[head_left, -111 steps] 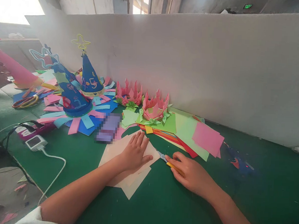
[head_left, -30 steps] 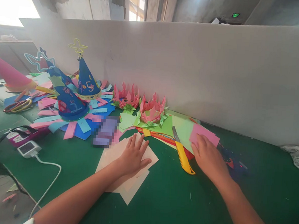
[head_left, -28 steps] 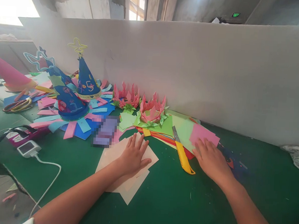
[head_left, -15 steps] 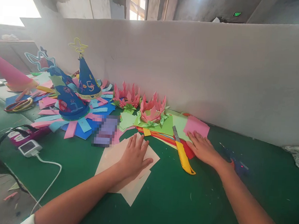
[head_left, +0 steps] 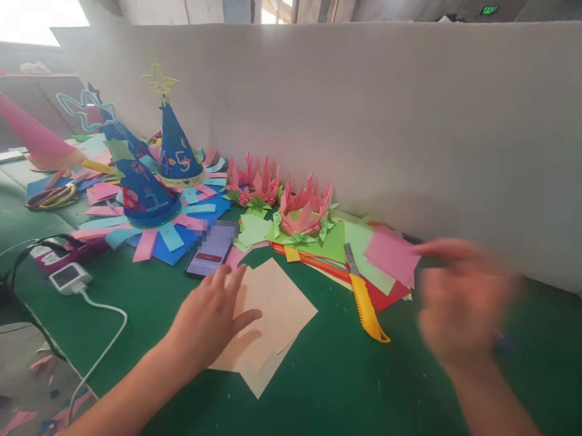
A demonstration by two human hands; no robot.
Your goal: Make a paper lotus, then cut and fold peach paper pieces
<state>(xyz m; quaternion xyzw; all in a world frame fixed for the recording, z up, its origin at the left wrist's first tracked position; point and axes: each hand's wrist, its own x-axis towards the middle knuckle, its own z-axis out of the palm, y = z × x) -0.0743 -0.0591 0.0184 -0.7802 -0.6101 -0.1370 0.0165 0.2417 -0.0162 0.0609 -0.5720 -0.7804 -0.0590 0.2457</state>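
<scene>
My left hand (head_left: 211, 318) hovers over the left side of the peach paper sheets (head_left: 279, 302), its fingers spread and nothing in them. Those sheets lie loosely stacked, corners turned different ways. My right hand (head_left: 467, 302) is raised to the right of the pink paper squares (head_left: 391, 254); motion smears its fingers, so I cannot make out what they do. Between the two hands lies a yellow-handled utility knife (head_left: 363, 306) with its blade out, tip resting near the coloured paper. A phone (head_left: 212, 250) lies beyond my left hand.
Pink paper lotus crowns (head_left: 305, 209) stand along the white partition (head_left: 398, 119). Blue cone hats (head_left: 180, 147) with paper strips crowd the left. A purple power strip (head_left: 77, 252) and white charger (head_left: 70, 278) with cable lie near the left edge of the green table (head_left: 320, 402).
My left hand has lifted from the peach sheets and drawn back left. My right hand has come off the pink paper and moved up and right. The view has shifted slightly.
</scene>
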